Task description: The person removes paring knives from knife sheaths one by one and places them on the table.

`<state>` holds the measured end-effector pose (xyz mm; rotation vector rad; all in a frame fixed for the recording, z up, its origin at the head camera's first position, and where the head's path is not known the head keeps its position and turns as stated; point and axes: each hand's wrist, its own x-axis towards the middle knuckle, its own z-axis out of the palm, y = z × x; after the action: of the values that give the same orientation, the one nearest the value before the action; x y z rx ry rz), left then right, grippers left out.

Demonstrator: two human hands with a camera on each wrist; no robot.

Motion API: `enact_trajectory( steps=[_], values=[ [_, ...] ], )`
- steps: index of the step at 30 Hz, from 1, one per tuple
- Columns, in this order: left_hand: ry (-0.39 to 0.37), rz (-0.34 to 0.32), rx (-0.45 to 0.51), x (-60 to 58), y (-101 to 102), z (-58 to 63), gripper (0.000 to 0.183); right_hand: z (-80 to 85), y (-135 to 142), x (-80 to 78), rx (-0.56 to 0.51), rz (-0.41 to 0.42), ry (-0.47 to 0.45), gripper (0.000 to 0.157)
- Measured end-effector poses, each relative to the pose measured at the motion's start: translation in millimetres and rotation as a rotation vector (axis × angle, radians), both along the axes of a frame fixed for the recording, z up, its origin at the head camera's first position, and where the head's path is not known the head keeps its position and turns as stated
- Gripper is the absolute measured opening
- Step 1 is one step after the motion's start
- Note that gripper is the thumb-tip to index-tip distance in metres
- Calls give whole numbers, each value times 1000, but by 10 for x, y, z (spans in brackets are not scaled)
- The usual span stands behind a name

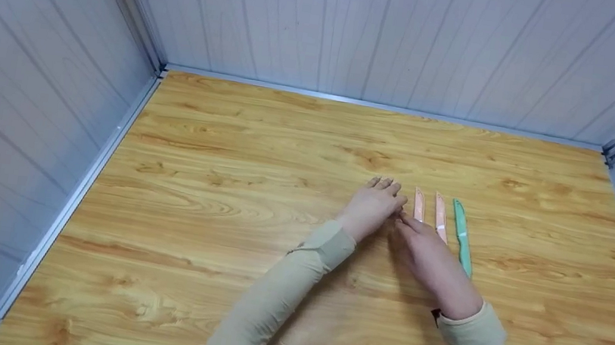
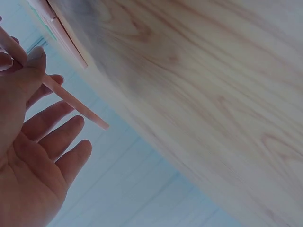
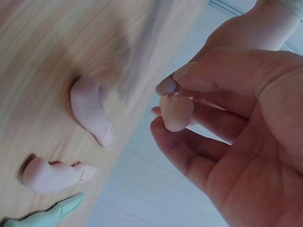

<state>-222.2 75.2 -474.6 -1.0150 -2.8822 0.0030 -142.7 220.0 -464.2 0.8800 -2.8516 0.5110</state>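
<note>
Left grip point(image 1: 373, 206) pinching held pink knife point(image 2: 75, 101) between thumb and fingers; slim, flat, tapering end sticks out past them. Right grip point(image 1: 434, 256) pinching same knife's smooth, rounded handle end, so knife sits between both grips. Near pink knife point(image 1: 419, 205), far pink knife point(image 1: 441, 214) and green knife point(image 1: 462, 233) lie in a row on the surface point(image 1: 188, 210), beside right grip, matte, handles curved. Surface is yellowish wood-grain with knots; back wall point(image 1: 333, 32) pale, streaked panelling.
</note>
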Motion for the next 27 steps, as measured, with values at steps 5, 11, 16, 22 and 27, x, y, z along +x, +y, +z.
enact_trajectory(
  steps=[5,11,16,22,27],
  values=[
    [-7,-8,10,26,-41,8,24,12,38,13,-11,11,-7,36],
    [-8,-11,29,72,-102,22,23,24,63,30,-25,28,6,39],
    [12,-6,83,122,-167,35,20,49,60,40,-22,35,19,42],
    [26,-4,117,200,-234,52,19,53,57,63,-25,60,49,48],
    [28,3,141,275,-307,74,23,50,43,82,-43,64,67,45]
  ],
)
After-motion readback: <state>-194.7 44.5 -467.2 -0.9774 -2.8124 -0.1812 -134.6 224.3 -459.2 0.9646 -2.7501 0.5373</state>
